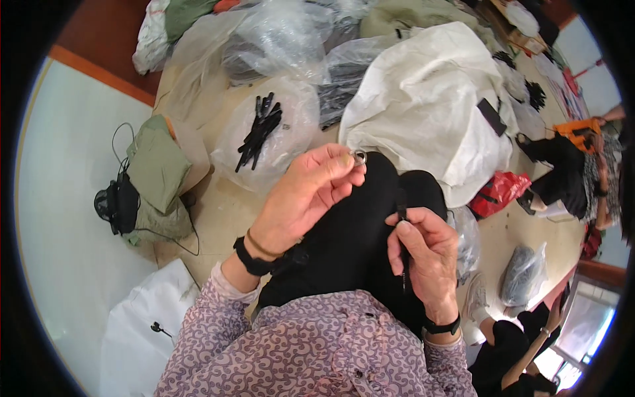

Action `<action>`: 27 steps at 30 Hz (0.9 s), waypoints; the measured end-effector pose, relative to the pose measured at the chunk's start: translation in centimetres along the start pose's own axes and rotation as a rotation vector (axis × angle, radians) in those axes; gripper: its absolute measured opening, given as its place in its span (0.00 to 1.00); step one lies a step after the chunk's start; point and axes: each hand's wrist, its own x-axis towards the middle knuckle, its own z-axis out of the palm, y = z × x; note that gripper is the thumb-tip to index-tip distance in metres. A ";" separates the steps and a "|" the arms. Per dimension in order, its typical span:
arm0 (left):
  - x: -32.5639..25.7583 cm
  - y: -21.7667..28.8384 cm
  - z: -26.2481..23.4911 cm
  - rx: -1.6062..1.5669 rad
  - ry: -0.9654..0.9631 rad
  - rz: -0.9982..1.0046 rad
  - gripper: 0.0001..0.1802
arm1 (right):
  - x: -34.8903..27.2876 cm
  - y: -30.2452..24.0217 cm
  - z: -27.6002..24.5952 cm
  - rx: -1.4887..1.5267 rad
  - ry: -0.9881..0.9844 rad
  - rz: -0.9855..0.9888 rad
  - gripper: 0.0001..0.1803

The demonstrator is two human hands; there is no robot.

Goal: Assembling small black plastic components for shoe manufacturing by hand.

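Observation:
Between the thumb and forefinger of my left hand [307, 192] is a small shiny metal ring [359, 157]. My right hand [426, 255] pinches a thin black strap [401, 206] over my right thigh, its narrow end hanging below the fingers. The ring and the strap are apart. Beyond my left hand, a bundle of black strips [259, 132] lies on a clear plastic bag [294, 109]. A large white sack [423, 92] spreads out past my knees, with a black flat piece [491, 117] on it.
Clear plastic bags [278, 36] are heaped at the back. To the left sit an olive-green bundle [159, 162] and a small black fan [109, 205] with a cord. A red bag [501, 193] lies to the right. Other people sit along the right side, one with a bent knee [506, 347].

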 end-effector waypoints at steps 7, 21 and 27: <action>-2.8 -3.0 3.9 0.195 -0.125 -0.035 0.08 | -3.7 -0.7 -1.0 0.091 0.030 -0.096 0.10; -4.8 -4.1 4.4 1.034 -0.365 0.631 0.08 | -4.9 0.8 -2.0 0.346 -0.045 0.125 0.13; -5.9 -4.9 4.1 0.831 -0.263 0.413 0.10 | -4.6 2.4 -1.4 0.347 -0.029 0.088 0.08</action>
